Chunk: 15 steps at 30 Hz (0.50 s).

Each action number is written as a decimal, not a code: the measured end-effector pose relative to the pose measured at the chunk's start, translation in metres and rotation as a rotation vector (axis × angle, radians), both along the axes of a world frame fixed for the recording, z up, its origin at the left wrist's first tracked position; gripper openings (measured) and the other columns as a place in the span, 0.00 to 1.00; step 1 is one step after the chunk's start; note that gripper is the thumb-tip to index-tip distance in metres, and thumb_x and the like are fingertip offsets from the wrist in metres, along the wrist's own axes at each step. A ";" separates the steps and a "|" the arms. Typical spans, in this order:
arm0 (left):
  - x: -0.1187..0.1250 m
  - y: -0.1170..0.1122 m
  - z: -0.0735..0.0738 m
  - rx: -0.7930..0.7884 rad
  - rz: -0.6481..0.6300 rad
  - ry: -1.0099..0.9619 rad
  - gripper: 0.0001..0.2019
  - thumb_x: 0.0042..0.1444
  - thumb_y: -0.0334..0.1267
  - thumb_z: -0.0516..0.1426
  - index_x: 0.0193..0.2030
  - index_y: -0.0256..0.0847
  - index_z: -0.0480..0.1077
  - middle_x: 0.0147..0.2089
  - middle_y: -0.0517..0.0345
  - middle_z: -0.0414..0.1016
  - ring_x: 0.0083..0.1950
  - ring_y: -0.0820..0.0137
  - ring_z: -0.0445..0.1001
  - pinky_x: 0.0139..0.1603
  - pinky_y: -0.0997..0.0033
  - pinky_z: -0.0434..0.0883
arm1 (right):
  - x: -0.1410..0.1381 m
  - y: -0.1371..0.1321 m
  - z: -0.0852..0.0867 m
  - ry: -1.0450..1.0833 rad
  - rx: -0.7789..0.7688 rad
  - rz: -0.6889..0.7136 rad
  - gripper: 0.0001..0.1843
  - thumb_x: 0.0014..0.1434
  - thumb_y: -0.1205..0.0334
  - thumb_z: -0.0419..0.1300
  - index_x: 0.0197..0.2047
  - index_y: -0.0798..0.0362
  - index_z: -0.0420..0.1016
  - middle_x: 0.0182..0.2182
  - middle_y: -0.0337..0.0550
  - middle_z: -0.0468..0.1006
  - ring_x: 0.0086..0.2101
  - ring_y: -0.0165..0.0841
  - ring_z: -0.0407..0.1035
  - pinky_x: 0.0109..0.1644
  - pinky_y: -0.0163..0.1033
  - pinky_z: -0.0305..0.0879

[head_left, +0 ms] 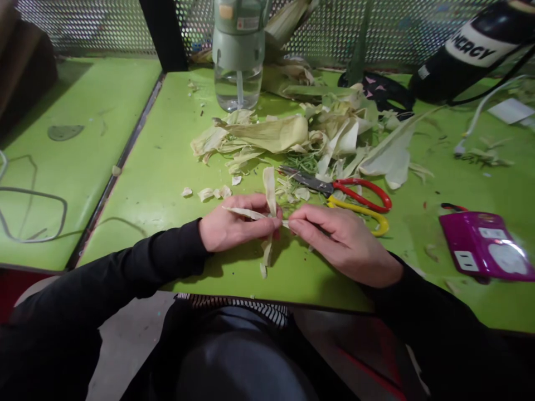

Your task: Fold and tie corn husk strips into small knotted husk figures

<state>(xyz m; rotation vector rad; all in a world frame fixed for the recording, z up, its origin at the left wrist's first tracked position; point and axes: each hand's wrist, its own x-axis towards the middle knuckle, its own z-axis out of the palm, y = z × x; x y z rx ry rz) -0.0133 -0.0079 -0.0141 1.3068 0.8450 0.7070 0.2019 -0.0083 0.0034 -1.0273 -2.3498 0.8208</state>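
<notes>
My left hand (pixel 228 225) and my right hand (pixel 343 242) meet near the front edge of the green table (pixel 159 172). Both pinch thin strips of pale corn husk (pixel 270 192); one strip runs upright between the hands and another lies crosswise under my left fingers. The fingers of each hand are closed on the strips. Just behind my right hand lie scissors (pixel 355 195) with one red and one yellow handle, blades pointing left.
A heap of corn husks (pixel 292 133) fills the table's middle. Behind it stands a clear bottle with a green top (pixel 238 55). A purple device (pixel 485 245) lies at right, a black bottle (pixel 468 50) far right. Small husk scraps (pixel 209 193) lie left.
</notes>
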 end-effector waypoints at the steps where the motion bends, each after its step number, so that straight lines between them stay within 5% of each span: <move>1: 0.000 0.000 0.000 -0.047 -0.003 -0.019 0.07 0.57 0.36 0.63 0.39 0.34 0.73 0.31 0.57 0.78 0.31 0.75 0.73 0.35 0.75 0.72 | 0.000 0.001 -0.001 0.004 -0.018 -0.016 0.13 0.69 0.62 0.54 0.31 0.52 0.72 0.22 0.32 0.70 0.22 0.24 0.63 0.27 0.31 0.57; 9: 0.001 0.003 -0.007 -0.267 -0.061 -0.351 0.09 0.59 0.34 0.63 0.45 0.33 0.74 0.42 0.46 0.84 0.45 0.65 0.82 0.53 0.62 0.76 | 0.001 0.006 -0.011 0.129 -0.104 -0.168 0.10 0.66 0.53 0.58 0.39 0.50 0.74 0.30 0.39 0.79 0.30 0.30 0.73 0.32 0.34 0.66; 15: 0.004 0.003 -0.011 -0.404 0.063 -0.443 0.11 0.59 0.28 0.61 0.49 0.33 0.74 0.45 0.45 0.84 0.46 0.66 0.82 0.56 0.60 0.75 | -0.003 0.001 -0.017 0.175 0.460 -0.361 0.06 0.63 0.58 0.64 0.40 0.50 0.73 0.37 0.44 0.78 0.38 0.35 0.73 0.40 0.41 0.69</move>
